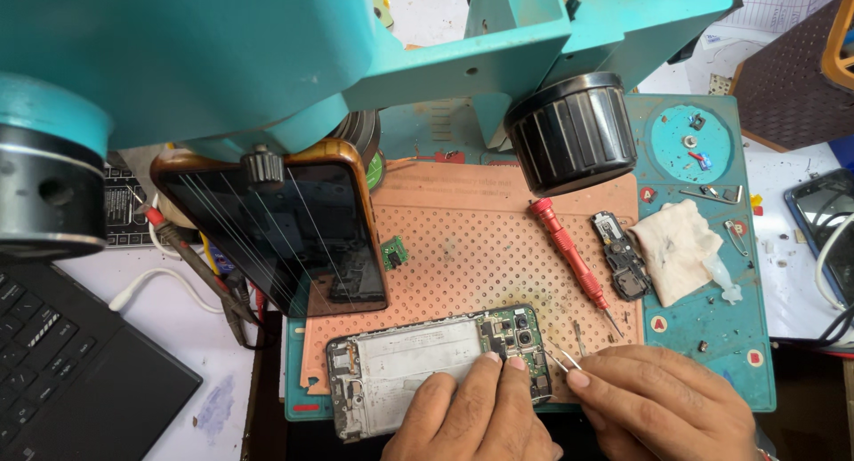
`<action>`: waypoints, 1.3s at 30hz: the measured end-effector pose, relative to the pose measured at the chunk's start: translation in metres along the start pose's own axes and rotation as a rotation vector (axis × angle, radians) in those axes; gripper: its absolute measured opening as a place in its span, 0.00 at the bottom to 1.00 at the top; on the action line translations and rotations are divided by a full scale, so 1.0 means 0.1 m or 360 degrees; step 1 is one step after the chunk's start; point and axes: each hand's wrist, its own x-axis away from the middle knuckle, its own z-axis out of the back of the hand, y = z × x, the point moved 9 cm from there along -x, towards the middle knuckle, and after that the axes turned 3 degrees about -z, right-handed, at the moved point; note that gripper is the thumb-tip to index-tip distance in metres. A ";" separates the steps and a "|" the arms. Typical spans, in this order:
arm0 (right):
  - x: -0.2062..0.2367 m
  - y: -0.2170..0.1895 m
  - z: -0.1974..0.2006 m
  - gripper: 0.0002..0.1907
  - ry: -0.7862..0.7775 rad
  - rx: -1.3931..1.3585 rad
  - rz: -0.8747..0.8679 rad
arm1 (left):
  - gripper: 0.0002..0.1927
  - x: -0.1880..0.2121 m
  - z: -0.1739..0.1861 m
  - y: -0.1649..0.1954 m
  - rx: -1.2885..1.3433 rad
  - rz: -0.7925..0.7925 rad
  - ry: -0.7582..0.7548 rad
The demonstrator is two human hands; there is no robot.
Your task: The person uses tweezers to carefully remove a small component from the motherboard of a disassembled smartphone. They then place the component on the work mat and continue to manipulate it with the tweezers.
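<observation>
— pressing down at six o'clock, the left hand (476, 412) lies flat on the opened phone (436, 368), two fingertips (503, 363) on its circuit board, gripping nothing.
— and the right hand (667, 403)?
— at five o'clock, pinched shut on thin tweezers (560, 360), tips touching the phone's top corner.
— where does the phone lie?
— on the perforated orange mat (480, 248), at its near edge.
— farther out?
— a red screwdriver (574, 256) at three o'clock, a small black part (620, 256) and a white cloth (676, 248) beside it on the teal desk mat (712, 328). a dark phone (285, 234) leans at ten o'clock; the teal microscope (356, 52) hangs at twelve.
</observation>
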 end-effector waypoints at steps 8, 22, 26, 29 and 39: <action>0.02 -0.03 0.00 0.19 0.0000 0.0105 0.0053 | 0.11 0.01 0.00 0.01 -0.0070 0.0003 0.0046; 0.19 -0.13 -0.11 0.17 -0.0130 0.0460 0.0187 | 0.12 0.04 -0.01 0.05 -0.0182 -0.0175 -0.0006; 0.15 -0.10 -0.08 0.17 -0.0082 0.0427 0.0278 | 0.12 0.04 0.00 0.06 -0.0147 -0.0160 -0.0007; 0.10 0.07 0.01 0.18 0.0034 0.0266 0.0008 | 0.13 0.03 0.02 0.08 -0.0230 -0.0175 0.0078; 0.00 -0.02 0.01 0.19 0.0013 0.0109 0.0095 | 0.14 0.02 -0.03 0.05 -0.0047 -0.0054 0.0001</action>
